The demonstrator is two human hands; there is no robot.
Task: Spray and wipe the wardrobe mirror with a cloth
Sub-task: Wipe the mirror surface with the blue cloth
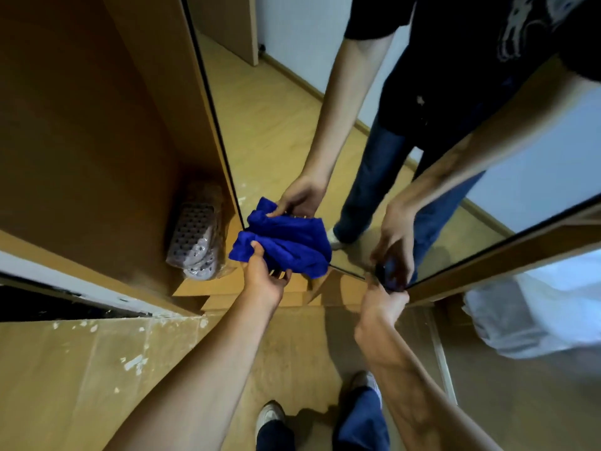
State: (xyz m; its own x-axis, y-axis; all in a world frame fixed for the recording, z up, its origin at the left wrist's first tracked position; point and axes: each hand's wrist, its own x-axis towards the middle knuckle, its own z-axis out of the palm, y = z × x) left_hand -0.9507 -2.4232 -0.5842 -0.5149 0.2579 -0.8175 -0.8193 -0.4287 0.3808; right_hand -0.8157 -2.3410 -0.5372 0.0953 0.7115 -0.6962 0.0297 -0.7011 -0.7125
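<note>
Our left hand (265, 281) pinches the blue cloth (286, 245) against the mirror (325, 109); right hand (385, 296) grips a dark object (388, 275) we can't identify.

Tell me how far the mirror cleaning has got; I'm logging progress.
Done: cannot tell; no spray or wiped streaks show on the mirror. In hand: left hand presses the blue cloth against its lower corner; right hand grips a small dark object. Left: the glass above.

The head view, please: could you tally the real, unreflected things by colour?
Blue: 1, the blue cloth held in the left hand.
Dark: 1, a small object gripped in the right hand.
Grey: 1, the perforated mat.
White: 1, the bag.
Total: 4
</note>
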